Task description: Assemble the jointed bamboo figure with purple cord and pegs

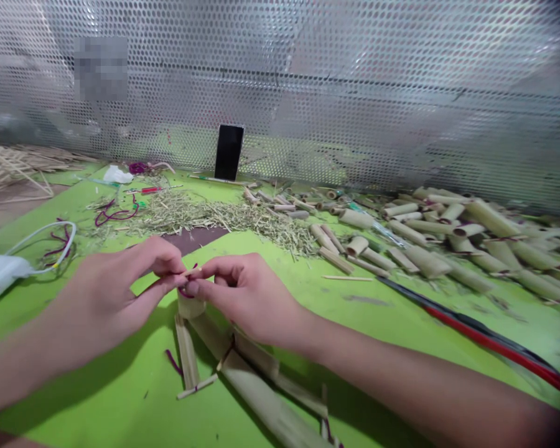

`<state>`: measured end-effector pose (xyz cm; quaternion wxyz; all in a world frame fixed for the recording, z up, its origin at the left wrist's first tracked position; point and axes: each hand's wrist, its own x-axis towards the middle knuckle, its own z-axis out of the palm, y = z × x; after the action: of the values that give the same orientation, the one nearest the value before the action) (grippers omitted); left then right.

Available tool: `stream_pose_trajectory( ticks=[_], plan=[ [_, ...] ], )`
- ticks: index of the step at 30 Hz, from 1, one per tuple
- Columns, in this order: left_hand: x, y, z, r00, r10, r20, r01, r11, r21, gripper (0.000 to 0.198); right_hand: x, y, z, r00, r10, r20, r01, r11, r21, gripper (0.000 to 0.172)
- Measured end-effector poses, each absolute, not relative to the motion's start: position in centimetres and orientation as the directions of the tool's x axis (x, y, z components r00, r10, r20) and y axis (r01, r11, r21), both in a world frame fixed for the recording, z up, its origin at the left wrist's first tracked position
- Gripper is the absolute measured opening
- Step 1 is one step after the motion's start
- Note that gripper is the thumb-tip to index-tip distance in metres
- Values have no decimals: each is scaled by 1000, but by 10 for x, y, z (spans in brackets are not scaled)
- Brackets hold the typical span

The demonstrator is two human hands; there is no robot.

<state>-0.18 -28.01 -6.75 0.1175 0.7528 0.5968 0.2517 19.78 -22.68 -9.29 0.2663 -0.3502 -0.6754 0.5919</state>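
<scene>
pinching a thin stick (187, 271) in the narrow fingers (168, 260) of my left hand (107, 292) and right hand (247, 298); a slack grip could drop it onto the bamboo pieces (261, 398).

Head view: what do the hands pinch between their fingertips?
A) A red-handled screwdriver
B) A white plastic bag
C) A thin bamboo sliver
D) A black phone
C: the left hand and right hand pinch a thin bamboo sliver between them, with purple cord beside it.
</scene>
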Motion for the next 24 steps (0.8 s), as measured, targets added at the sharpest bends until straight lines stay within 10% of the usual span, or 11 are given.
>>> stream_pose_trajectory(
  ticks=[11, 20, 24],
  plan=[
    [3, -279, -69, 155, 951, 269, 789, -283, 545, 16, 203, -215, -90, -662, 744, -88, -78, -185, -980, 15],
    [-6, -280, -75, 232, 934, 271, 879, -321, 353, 21, 203, -222, -91, -662, 748, 39, -42, 15, -999, 15],
    [-10, -279, -72, 166, 968, 186, 872, -232, 431, 24, 202, -240, -98, -756, 595, 272, 76, 493, -867, 13]
  ],
)
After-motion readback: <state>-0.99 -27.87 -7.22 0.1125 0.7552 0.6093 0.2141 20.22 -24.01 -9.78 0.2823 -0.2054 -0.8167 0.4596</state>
